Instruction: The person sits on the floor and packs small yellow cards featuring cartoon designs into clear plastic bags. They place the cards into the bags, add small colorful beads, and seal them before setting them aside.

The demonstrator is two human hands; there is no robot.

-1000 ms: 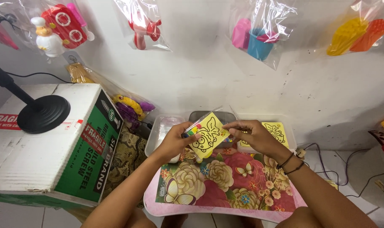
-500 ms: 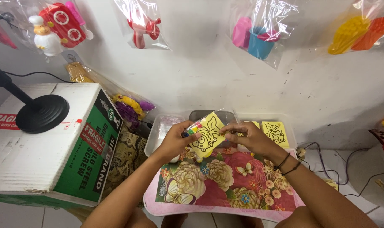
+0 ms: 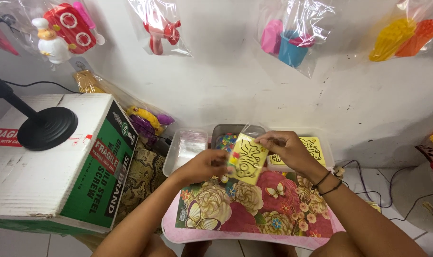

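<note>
Here, the left hand (image 3: 204, 164) and the right hand (image 3: 283, 146) both pinch a small yellow card (image 3: 249, 159) in a clear bag, holding it up just above the flowery tray (image 3: 216, 214). The left fingers grip its left edge and the right fingers grip its top corner. The card looks thin, light and easy to bend, and the bag looks slippery. Holding it by the edges seems best, so it stays flat.
</note>
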